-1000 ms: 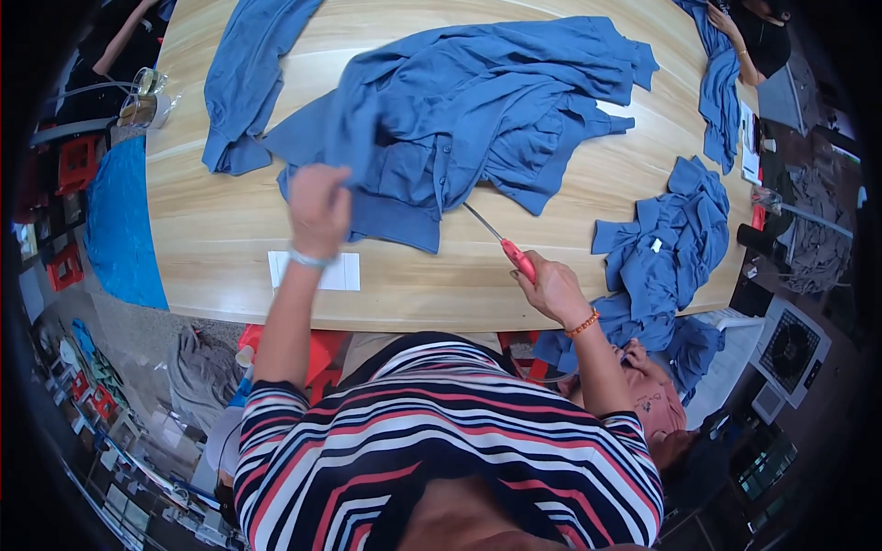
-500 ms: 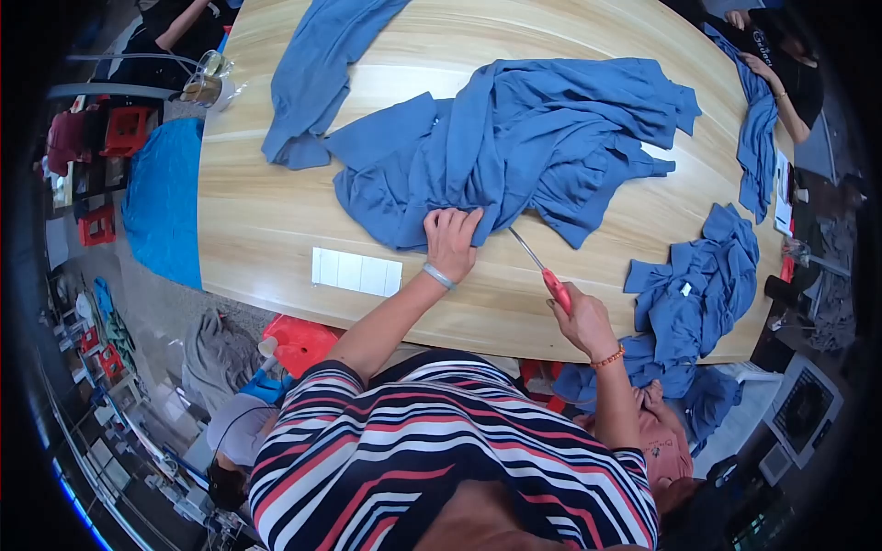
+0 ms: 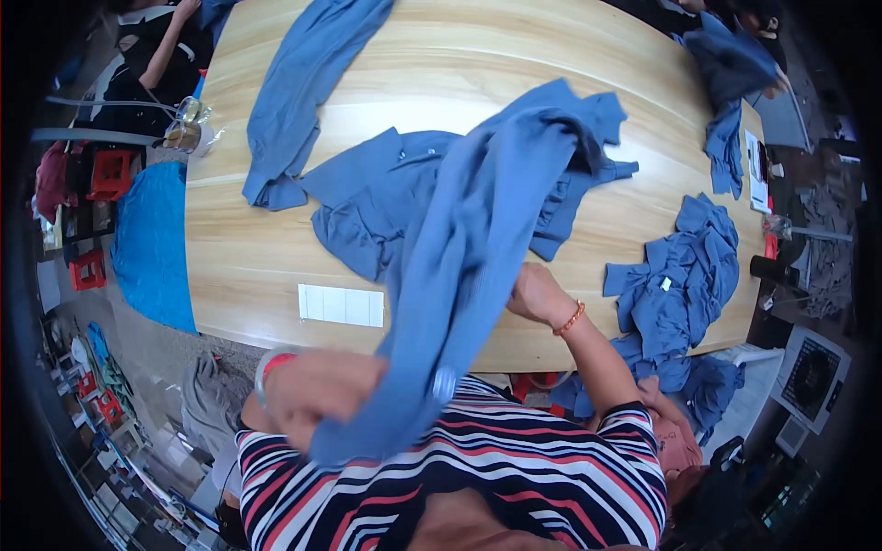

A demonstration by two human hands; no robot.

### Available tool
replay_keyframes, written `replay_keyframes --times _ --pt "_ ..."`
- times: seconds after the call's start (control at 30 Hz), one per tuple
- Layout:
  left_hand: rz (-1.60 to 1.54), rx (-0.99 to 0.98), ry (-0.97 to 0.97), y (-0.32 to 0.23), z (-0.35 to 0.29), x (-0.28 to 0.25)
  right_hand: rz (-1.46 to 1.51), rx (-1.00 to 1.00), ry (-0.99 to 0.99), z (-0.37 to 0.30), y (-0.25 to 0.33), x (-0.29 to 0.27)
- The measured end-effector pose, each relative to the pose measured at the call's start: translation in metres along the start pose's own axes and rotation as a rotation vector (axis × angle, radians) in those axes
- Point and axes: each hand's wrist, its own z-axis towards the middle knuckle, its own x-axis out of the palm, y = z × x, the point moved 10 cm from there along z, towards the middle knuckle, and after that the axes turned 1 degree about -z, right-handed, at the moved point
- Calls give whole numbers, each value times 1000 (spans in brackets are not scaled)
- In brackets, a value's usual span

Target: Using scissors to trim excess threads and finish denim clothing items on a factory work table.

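A blue long-sleeved top (image 3: 459, 230) lies crumpled on the table, one length of it pulled up toward my chest. My left hand (image 3: 322, 390), blurred by motion, grips the near end of that length. A small pale patch shows on the cloth close to my body. Beside the raised cloth, my right hand (image 3: 540, 294) is closed, its fingertips partly behind the fabric. Whatever it holds is hidden; the red-handled thin metal tool of the earlier frame does not show now.
The wooden table (image 3: 248, 294) bears a white paper strip (image 3: 341, 305), another blue garment (image 3: 317, 92) at the far left and a crumpled blue pile (image 3: 680, 275) at right. Blue sheeting (image 3: 152, 248) hangs off the left edge. Other people work around the table.
My left hand has moved from the table toward my chest, lifting part of the blue top. My right hand has shifted up and left, and its tool has gone out of sight.
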Motion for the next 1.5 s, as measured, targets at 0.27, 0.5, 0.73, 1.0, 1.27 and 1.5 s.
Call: replay_keyframes --times 0.27,0.5,0.73,1.0,1.27,1.5 --pt "100 101 -439 -59 -85 -54 -51 102 -237 56 -28 -111" --pt "601 91 -1126 -83 -114 -165 -268 -147 -705 143 52 -305" --pt "381 271 -964 -98 -51 -265 -214 -119 -814 163 174 -379" --pt "1354 -481 -1349 32 -270 -347 -167 150 -207 174 -6 -178" --pt "1517 -364 -797 180 -107 -274 14 290 -435 61 -157 -84" --pt "1654 -826 -571 216 -66 -285 -65 435 -460 55 -149 -92"
